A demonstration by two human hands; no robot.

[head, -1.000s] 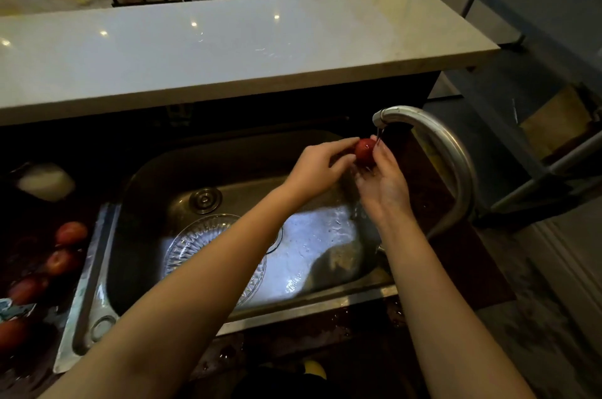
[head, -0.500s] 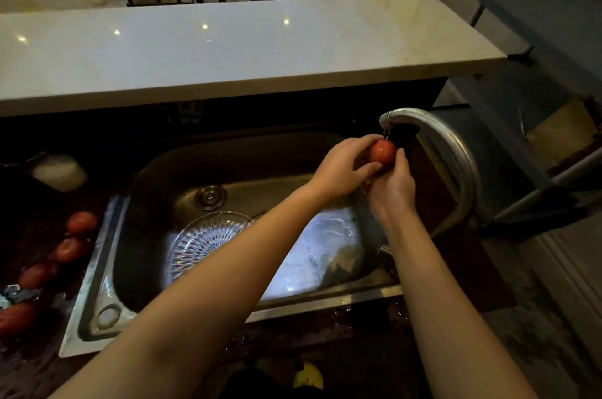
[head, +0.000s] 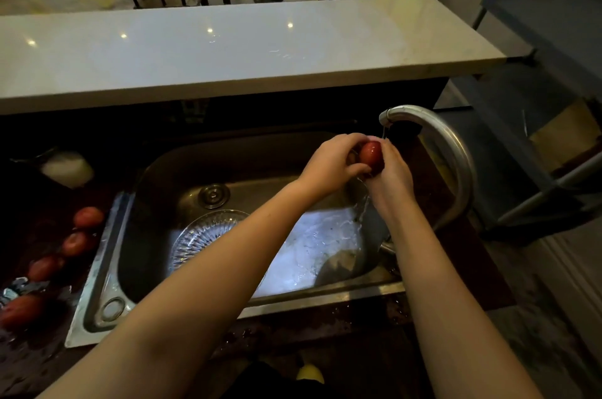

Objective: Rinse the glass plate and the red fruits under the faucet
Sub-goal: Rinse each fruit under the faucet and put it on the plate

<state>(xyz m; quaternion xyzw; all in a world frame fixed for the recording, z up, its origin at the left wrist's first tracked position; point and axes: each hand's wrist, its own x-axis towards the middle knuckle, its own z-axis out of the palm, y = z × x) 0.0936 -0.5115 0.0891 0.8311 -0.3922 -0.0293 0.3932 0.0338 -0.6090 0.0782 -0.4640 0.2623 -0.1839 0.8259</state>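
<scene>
A red fruit (head: 371, 155) is held between my left hand (head: 332, 164) and my right hand (head: 391, 177), just under the spout of the curved metal faucet (head: 433, 128). Water runs off the fruit and my right hand down into the steel sink (head: 107, 268). The ribbed glass plate (head: 202, 235) lies flat on the sink floor, partly hidden by my left forearm. Several other red fruits (head: 78, 244) lie in a row on the dark wet counter left of the sink.
A pale stone bar top (head: 228, 50) overhangs behind the sink. A white lump (head: 68, 169) sits at the back left of the counter. A metal shelf rack (head: 547, 125) stands to the right. Dark chairs and a table stand beyond the bar.
Both hands have stayed under the spout and turned the fruit between them; my left hand's fingers have closed further over its top. My head has dropped and moved closer.
</scene>
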